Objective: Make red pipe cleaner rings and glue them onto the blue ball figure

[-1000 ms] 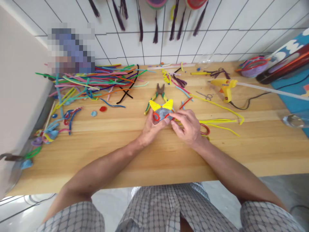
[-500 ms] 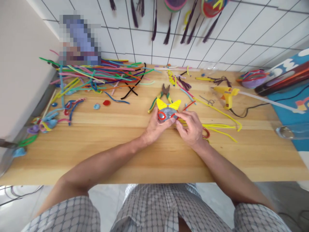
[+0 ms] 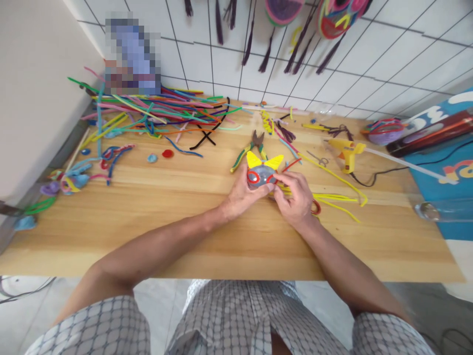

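A small grey, shiny craft face [image 3: 263,172] has two yellow ears of wound pipe cleaner and a red ring round each eye spot. My left hand [image 3: 240,195] grips it from the left and below, thumb along its lower edge. At its right side, the fingertips of my right hand [image 3: 295,197] pinch together at the red pipe cleaner [image 3: 273,178] that rings the right eye. A red end sticks up behind those fingers; whether it joins the ring is hidden. Just beyond the face lie pliers [image 3: 257,140] with green and yellow handles, jaws apart.
Many coloured pipe cleaners [image 3: 177,113] are heaped at the back left. Yellow pipe cleaners [image 3: 336,197] and a red-handled tool [image 3: 316,207] lie by my right hand. Farther right are small scissors [image 3: 320,159] and a yellow glue gun [image 3: 347,154] with its cord. Tasselled ornaments [image 3: 284,10] hang above.
The camera view has shifted slightly, so everything sits a little differently in the picture. Both hands keep their hold on the craft face, with the right fingertips still at the right red ring.
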The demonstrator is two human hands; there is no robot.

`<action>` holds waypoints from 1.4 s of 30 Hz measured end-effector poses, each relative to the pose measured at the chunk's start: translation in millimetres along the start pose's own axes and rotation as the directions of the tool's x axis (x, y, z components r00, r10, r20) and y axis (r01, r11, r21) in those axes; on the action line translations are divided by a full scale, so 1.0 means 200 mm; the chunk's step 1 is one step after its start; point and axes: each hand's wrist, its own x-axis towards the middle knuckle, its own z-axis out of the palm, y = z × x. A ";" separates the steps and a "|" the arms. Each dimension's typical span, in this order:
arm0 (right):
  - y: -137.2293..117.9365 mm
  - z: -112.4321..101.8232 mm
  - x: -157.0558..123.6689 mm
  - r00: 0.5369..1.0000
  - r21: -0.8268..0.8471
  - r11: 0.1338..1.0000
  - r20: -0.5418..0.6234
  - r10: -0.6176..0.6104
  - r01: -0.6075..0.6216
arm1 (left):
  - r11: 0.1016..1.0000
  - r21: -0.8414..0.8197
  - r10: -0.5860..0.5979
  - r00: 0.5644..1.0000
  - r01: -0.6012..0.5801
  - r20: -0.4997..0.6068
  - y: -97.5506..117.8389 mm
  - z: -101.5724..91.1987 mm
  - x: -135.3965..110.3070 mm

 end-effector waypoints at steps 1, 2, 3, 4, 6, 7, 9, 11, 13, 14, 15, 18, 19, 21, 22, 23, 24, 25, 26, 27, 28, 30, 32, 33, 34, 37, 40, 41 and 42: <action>0.00 0.00 0.00 1.000 0.002 1.000 0.001 0.004 -0.004 | 1.000 0.006 0.003 1.000 -0.003 0.004 0.00 0.00 0.00; 0.00 0.00 0.00 1.000 0.003 1.000 0.003 0.008 -0.008 | 1.000 0.010 0.008 1.000 -0.008 0.007 0.00 0.00 0.00; 0.00 0.00 0.00 1.000 0.001 1.000 0.005 0.010 -0.010 | 1.000 0.012 0.013 1.000 -0.013 0.009 0.00 0.00 0.00; 0.00 0.00 0.00 1.000 -0.006 1.000 0.008 0.010 -0.010 | 1.000 0.009 0.016 1.000 -0.016 0.011 0.00 0.00 -0.01; 0.00 0.00 0.00 1.000 -0.029 1.000 0.010 0.004 -0.004 | 1.000 -0.006 0.018 1.000 -0.018 0.015 0.01 0.00 -0.01; 0.00 0.00 0.00 1.000 -0.040 0.999 0.008 -0.004 0.004 | 1.000 -0.013 0.016 1.000 -0.016 0.015 0.01 0.00 -0.01; 0.00 0.00 0.01 1.000 -0.046 0.999 0.001 -0.022 0.022 | 1.000 -0.021 0.015 1.000 -0.014 0.015 0.02 0.01 -0.01; 0.00 0.00 0.01 0.999 -0.037 0.999 -0.008 -0.037 0.037 | 1.000 -0.024 0.019 1.000 -0.019 0.012 0.02 0.01 -0.01; 0.00 0.00 0.01 0.999 -0.034 0.999 -0.005 -0.034 0.034 | 1.000 -0.020 0.022 1.000 -0.022 0.001 0.02 0.01 -0.01; 0.00 0.00 0.01 1.000 -0.034 0.999 0.001 -0.027 0.027 | 1.000 -0.011 0.018 1.000 -0.018 -0.006 0.02 0.01 -0.01; 0.00 0.00 0.01 1.000 -0.032 0.999 0.006 -0.018 0.018 | 1.000 0.002 0.013 1.000 -0.013 -0.016 0.01 0.01 0.00; 0.00 0.00 0.01 1.000 -0.013 1.000 0.008 0.003 -0.003 | 1.000 0.030 0.004 0.999 -0.003 -0.051 0.01 0.00 0.01; 0.00 0.00 0.01 1.000 -0.007 1.000 0.008 0.007 -0.007 | 0.999 0.033 0.005 0.998 -0.002 -0.066 0.01 0.00 0.01; 0.00 0.00 0.01 1.000 -0.003 1.000 0.011 0.013 -0.013 | 0.999 0.038 0.008 0.995 -0.004 -0.098 0.02 0.01 0.02; 0.00 0.00 0.01 1.000 -0.006 1.000 0.014 0.016 -0.016 | 0.999 0.045 0.009 0.994 -0.004 -0.108 0.02 0.01 0.02; 0.00 0.00 0.01 1.000 -0.011 1.000 0.017 0.020 -0.019 | 0.999 0.054 0.012 0.994 -0.006 -0.113 0.02 0.01 0.02; 0.00 0.00 0.01 1.000 -0.017 1.000 0.018 0.021 -0.021 | 0.998 0.061 0.016 0.994 -0.009 -0.112 0.02 0.01 0.02; 0.00 0.00 0.01 1.000 -0.023 1.000 0.016 0.019 -0.019 | 0.998 0.066 0.022 0.994 -0.015 -0.109 0.02 0.01 0.02; 0.00 0.00 0.01 1.000 -0.029 0.999 0.015 0.015 -0.014 | 0.997 0.069 0.026 0.994 -0.019 -0.105 0.02 0.01 0.02; 0.00 0.01 0.01 1.000 -0.033 0.999 0.012 0.009 -0.008 | 0.997 0.071 0.028 0.994 -0.020 -0.103 0.02 0.01 0.02; 0.01 0.01 0.01 1.000 -0.034 0.999 0.010 0.002 -0.001 | 0.997 0.071 0.026 0.994 -0.019 -0.104 0.02 0.00 0.02; 0.01 0.01 0.01 1.000 -0.027 1.000 0.003 -0.012 0.012 | 0.997 0.078 0.017 0.995 -0.009 -0.103 0.02 0.00 0.01; 0.01 0.01 0.01 1.000 -0.016 1.000 -0.005 -0.017 0.017 | 0.995 0.095 0.013 0.995 -0.004 -0.096 0.02 0.00 0.01; 0.01 0.01 0.01 1.000 -0.012 1.000 -0.007 -0.017 0.017 | 0.995 0.098 0.015 0.996 -0.006 -0.093 0.02 0.00 0.00; 0.01 0.02 0.01 1.000 -0.009 1.000 -0.006 -0.014 0.014 | 0.995 0.095 0.014 0.996 -0.006 -0.086 0.03 0.00 0.00; 0.00 0.02 0.01 1.000 0.007 1.000 0.009 -0.002 0.002 | 0.998 0.060 -0.001 0.998 0.004 -0.059 0.04 0.00 0.00; 0.00 0.02 0.00 1.000 0.021 1.000 0.026 0.015 -0.016 | 0.998 0.064 0.003 0.998 0.001 -0.062 0.04 -0.01 -0.01; -0.01 0.02 0.00 0.999 0.024 1.000 0.027 0.019 -0.020 | 0.997 0.076 0.009 0.997 -0.003 -0.073 0.04 -0.01 -0.02; -0.01 0.02 0.00 0.999 0.026 0.999 0.027 0.026 -0.026 | 0.996 0.088 0.012 0.997 -0.005 -0.082 0.05 -0.01 -0.02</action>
